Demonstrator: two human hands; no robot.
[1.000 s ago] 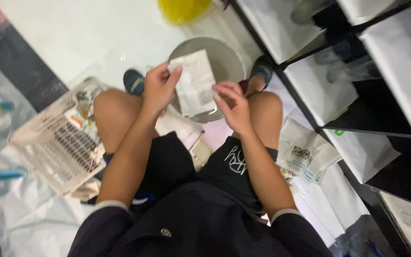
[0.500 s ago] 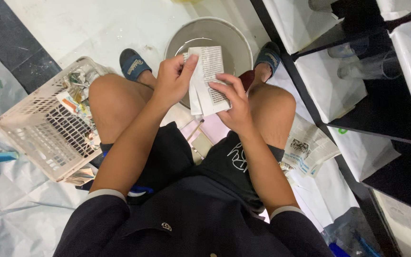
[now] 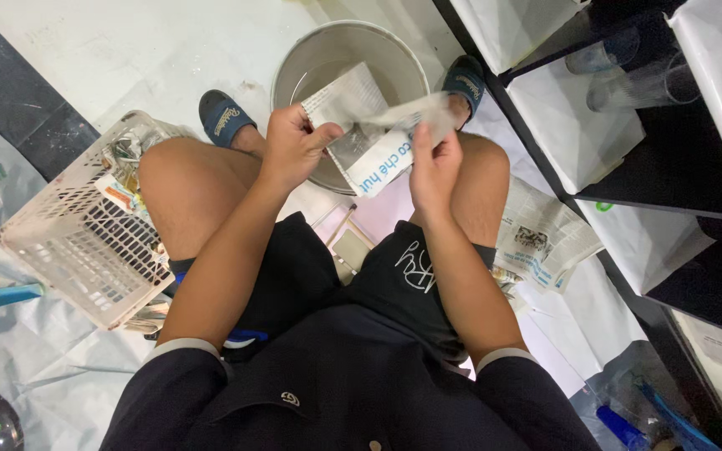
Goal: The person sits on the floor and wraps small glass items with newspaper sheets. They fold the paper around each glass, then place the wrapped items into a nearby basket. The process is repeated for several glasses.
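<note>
White printed newspaper sheet (image 3: 375, 134), grey metal bucket (image 3: 304, 58), white latticed basket (image 3: 77, 250)

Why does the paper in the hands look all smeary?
Head view: the newspaper sheet between the left hand and right hand is motion-blurred, mostly its right part; the knees, white basket and metal bucket look sharp; the light is even, with soft shadows.

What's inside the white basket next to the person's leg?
The white basket holds crumpled paper scraps bunched at its far end, near the knee. The rest shows only bare mesh. Whatever lies beneath the scraps is covered.
</note>
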